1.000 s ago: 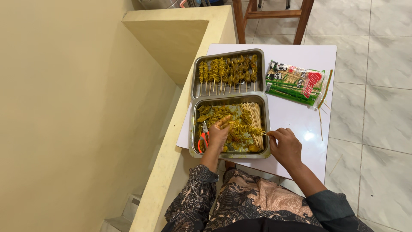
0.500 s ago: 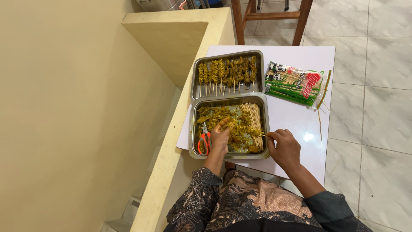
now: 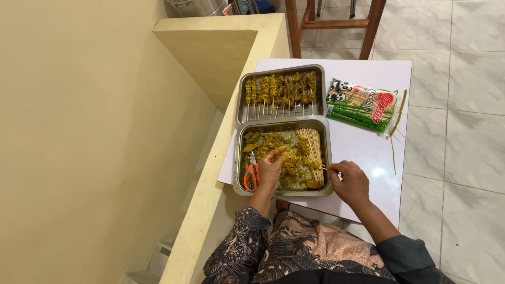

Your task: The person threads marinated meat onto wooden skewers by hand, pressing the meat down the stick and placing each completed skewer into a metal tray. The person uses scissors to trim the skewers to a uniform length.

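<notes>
Head view, looking down at a small white table (image 3: 363,152) in the centre-right of the frame. Two metal trays stand on it, touching end to end. The near tray (image 3: 236,163), centre of frame, holds yellow marinated meat (image 3: 273,144), a bundle of bare sticks (image 3: 311,144) along its right side, and red-handled scissors (image 3: 251,176) at its lower left. The far tray (image 3: 239,105), just above it, holds a row of finished skewers (image 3: 281,92), their stick ends pointing toward the person.

The left hand (image 3: 271,168) rests inside the near tray, just right of the scissors, fingers bent and bunched over a piece of meat. The right hand (image 3: 351,181) sits at the tray's right rim, thumb and forefinger pinching the end of a skewer (image 3: 310,167) that runs leftward over the meat, already loaded with pieces along its length.

Right of the far tray lies a green-and-red packet of sticks (image 3: 363,105), with a few loose sticks (image 3: 397,118) beside it at the table's right edge. A cream wall ledge (image 3: 221,47) borders the table on the left; chair legs (image 3: 331,23) stand on the tiled floor (image 3: 463,131) at the top.
</notes>
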